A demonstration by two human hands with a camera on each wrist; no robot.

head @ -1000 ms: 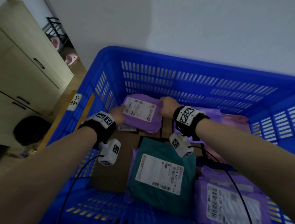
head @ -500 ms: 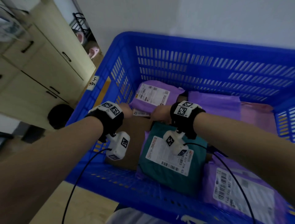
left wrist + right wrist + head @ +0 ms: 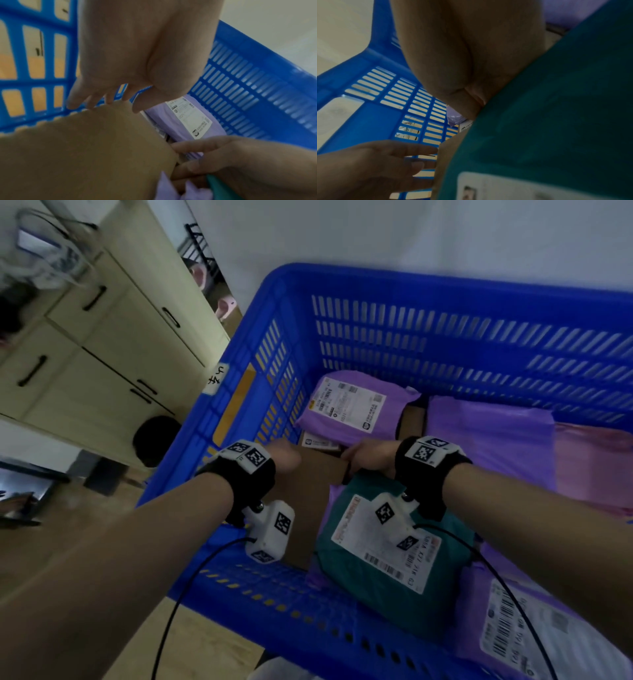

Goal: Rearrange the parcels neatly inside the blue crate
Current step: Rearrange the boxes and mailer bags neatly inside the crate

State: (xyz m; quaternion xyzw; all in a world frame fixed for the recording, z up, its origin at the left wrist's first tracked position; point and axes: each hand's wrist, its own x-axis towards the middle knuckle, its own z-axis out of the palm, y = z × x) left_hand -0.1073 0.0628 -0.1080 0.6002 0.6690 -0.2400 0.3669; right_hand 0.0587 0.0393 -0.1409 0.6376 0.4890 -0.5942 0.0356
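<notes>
The blue crate (image 3: 445,289) holds several parcels. A flat brown cardboard box (image 3: 308,501) lies along its left side, and a teal bag (image 3: 394,570) with a white label overlaps the box's right edge. My left hand (image 3: 286,457) reaches over the box's far left corner; its straight fingers (image 3: 96,100) touch the box's (image 3: 85,148) left edge. My right hand (image 3: 366,455) grips the far right corner, where fingers (image 3: 192,147) curl round the edge beside the teal bag (image 3: 556,121). A purple labelled bag (image 3: 346,405) lies free in the far left corner.
More bags fill the crate: a plain purple one (image 3: 489,433) at the back, a pink one (image 3: 592,463) at far right, a labelled purple one (image 3: 548,631) near right. Cream cabinets (image 3: 102,344) stand left of the crate on a wooden floor (image 3: 205,645).
Both hands have let go of the purple labelled bag in the far left corner and drawn back to the far edge of the brown box. My view has shifted nearer and leftward.
</notes>
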